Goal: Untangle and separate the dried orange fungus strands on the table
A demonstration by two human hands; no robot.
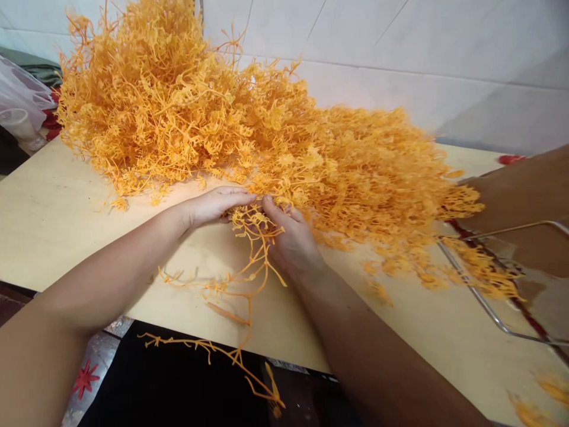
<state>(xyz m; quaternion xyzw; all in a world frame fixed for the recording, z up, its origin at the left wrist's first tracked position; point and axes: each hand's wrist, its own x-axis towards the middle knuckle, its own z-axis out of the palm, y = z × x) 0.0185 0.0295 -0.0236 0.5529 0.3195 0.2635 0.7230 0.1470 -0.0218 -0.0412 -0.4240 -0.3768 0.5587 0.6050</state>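
A long heap of bright orange, branched flower-like strands (178, 112) spreads across the table; they look like moulded plastic flower sprays. My left hand (217, 204) and my right hand (291, 234) meet at the heap's front edge, thumbs almost touching. Between them they hold one orange flower spray (255, 252), gripped near its top. Its thin stems dangle down in front of the table edge, over dark cloth. Most of my fingertips are hidden behind the spray and the heap.
A pale wooden table (48, 207) bears the heap, against a white tiled wall (377, 41). At right stand a bent metal wire frame (484, 308) and a brown cardboard piece (528, 196). A clear plastic bag (26, 89) lies far left. A red flower shape (85, 378) lies below the table.
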